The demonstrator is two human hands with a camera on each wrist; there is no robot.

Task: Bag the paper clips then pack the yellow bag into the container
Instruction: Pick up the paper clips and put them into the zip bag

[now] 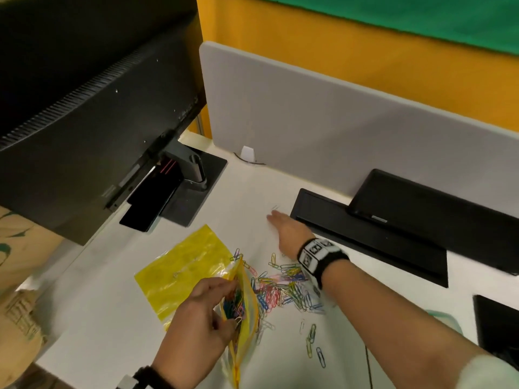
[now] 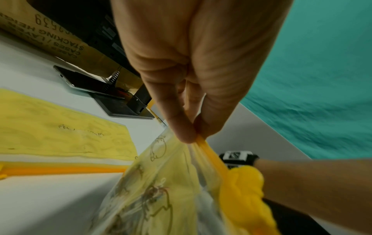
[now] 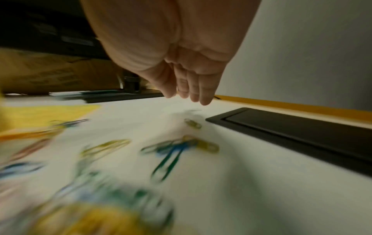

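While left hand pinches yellow bag rim, right hand flat, fingers straight, beyond paper clips.

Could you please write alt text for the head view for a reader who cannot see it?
The left hand holds open a yellow zip bag partly filled with clips, while the open right hand reaches across the white desk beyond a pile of coloured paper clips.

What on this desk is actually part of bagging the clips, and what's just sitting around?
Part of the job:
- paper clips loose on the desk
- yellow bag, part filled, pinched open by the left hand
- right hand, open, reaching across the desk

Just lying about:
- second yellow bag, flat
- monitor
- phone
- black desk panel
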